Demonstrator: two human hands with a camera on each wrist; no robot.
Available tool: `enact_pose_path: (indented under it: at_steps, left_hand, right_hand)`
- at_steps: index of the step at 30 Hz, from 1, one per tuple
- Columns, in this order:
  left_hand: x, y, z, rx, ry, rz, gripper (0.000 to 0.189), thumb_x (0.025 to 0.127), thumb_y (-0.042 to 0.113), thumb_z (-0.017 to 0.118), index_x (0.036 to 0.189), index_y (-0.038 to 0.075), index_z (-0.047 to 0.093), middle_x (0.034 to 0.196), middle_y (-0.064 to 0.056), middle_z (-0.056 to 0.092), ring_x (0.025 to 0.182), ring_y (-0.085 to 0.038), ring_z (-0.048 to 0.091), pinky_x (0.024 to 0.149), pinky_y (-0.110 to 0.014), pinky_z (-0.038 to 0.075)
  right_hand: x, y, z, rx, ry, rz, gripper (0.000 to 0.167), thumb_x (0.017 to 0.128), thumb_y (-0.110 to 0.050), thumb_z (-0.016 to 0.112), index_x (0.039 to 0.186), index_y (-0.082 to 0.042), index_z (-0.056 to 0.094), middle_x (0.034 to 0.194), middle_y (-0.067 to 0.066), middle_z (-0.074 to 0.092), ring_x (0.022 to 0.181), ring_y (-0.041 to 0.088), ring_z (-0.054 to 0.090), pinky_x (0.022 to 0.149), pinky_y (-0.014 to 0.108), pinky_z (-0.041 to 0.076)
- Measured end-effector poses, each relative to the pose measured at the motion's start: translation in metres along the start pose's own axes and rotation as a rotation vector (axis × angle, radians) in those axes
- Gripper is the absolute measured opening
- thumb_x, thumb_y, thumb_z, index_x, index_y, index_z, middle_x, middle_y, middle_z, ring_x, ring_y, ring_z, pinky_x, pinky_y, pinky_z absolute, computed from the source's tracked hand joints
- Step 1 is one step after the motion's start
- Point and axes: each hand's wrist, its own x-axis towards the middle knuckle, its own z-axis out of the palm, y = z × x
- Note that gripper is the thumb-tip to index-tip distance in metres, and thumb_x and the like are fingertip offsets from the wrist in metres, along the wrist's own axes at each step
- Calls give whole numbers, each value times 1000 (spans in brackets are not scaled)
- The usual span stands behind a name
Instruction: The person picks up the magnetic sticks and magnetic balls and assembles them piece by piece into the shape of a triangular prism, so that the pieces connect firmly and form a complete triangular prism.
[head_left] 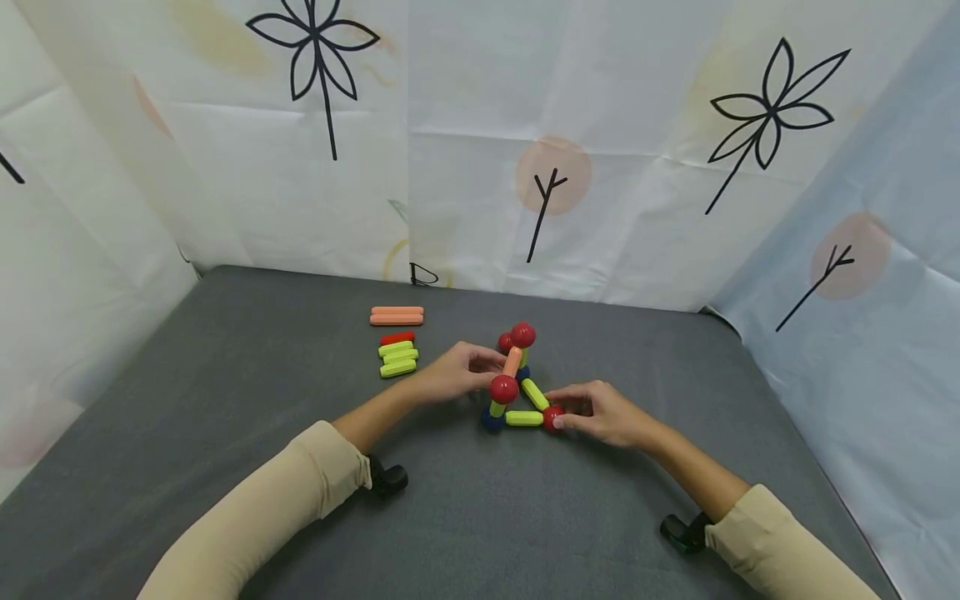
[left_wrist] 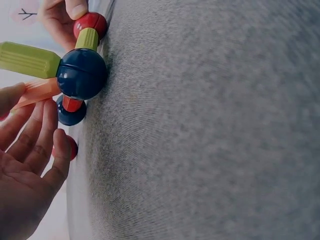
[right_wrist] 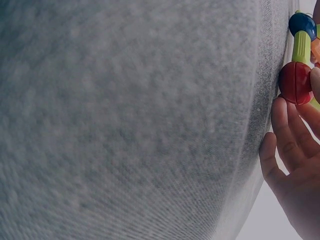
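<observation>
Grey, fabric-textured tabletop (head_left: pixel 480 517) spans the lower half of the head view. Slightly left of upper centre lie two salmon-orange rods (head_left: pixel 397 319) side by side; just below them, one red rod (head_left: pixel 397 339) and three yellow-green rods (head_left: pixel 400 357) in a column. Near centre, slightly right: a ball-and-rod structure (head_left: pixel 535 394).

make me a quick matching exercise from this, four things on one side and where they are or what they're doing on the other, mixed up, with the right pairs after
Column one
1. left hand
2. right hand
3. loose red stick
4. loose orange sticks

Column two
A. lie side by side, farthest back among the loose sticks
B. holds a red ball
C. lies singly, next to three loose yellow-green sticks
D. holds an orange stick

Right pairs: 1-D, 2-B, 3-C, 4-A
</observation>
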Motion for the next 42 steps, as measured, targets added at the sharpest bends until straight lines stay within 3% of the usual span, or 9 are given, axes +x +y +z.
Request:
enact_pose_path:
  at_steps: [5,11,18,23,27,30,33,37,42]
  left_hand:
    - [2,0,0,-2,5,-19,34,97,8,62,129,-5,61,113,-15,70,91,-18,63,78,-35,56]
    - [-6,0,-10,-5,15,10,34,97,9,64,129,-3,62,113,-13,71,97,-23,66,80,-39,56]
    - [-32,-7,-50,-10,128,38,39,96,7,66,130,-10,57,116,-24,69,109,-37,66,87,-36,56]
    - [-55,-20,-81,45,221,-9,40,95,5,66,130,-12,56,116,-25,68,107,-33,68,85,-34,56]
    - [-71,-29,-94,175,262,-50,37,93,7,70,126,-8,62,110,-19,72,100,-25,71,77,-31,57]
    - [-79,-32,-97,272,254,-75,33,90,9,73,121,-4,67,103,-12,75,94,-21,72,72,-28,54]
    - [-84,-34,-96,304,234,-65,31,88,6,75,117,-4,68,99,-11,75,92,-23,72,72,-28,55]
    - [-85,-34,-93,370,216,-44,30,86,2,75,115,-2,69,96,-8,74,88,-21,69,72,-30,55]
    - [-84,-34,-89,469,187,-62,34,83,1,78,116,1,69,96,-2,71,87,-18,65,79,-37,54]
  right_hand:
    - [0,1,0,-2,3,-9,43,94,-16,71,129,7,62,100,4,70,80,13,58,65,24,50]
    - [0,2,1,-10,4,-9,43,94,-16,70,129,6,62,97,2,69,77,12,57,63,23,48]
    - [1,3,0,-9,2,-10,43,93,-16,71,129,6,62,97,2,68,78,13,57,63,23,48]
    - [0,1,0,-5,0,-5,43,93,-15,71,129,7,61,98,3,69,79,13,58,64,24,49]
    - [0,1,-1,0,-3,4,43,93,-15,71,129,7,61,100,4,70,80,13,59,66,25,51]
    - [0,0,-1,1,-5,10,43,93,-16,71,129,6,61,101,4,70,81,13,59,67,24,51]
    - [0,0,-1,-2,-5,12,43,93,-16,71,129,6,62,100,3,69,80,13,58,66,24,50]
    - [-1,0,-1,-4,-6,10,43,93,-16,71,129,6,62,98,3,69,79,13,58,65,23,49]
    - [-1,1,-1,0,-6,5,44,93,-16,71,130,6,61,99,3,69,79,13,58,65,23,49]
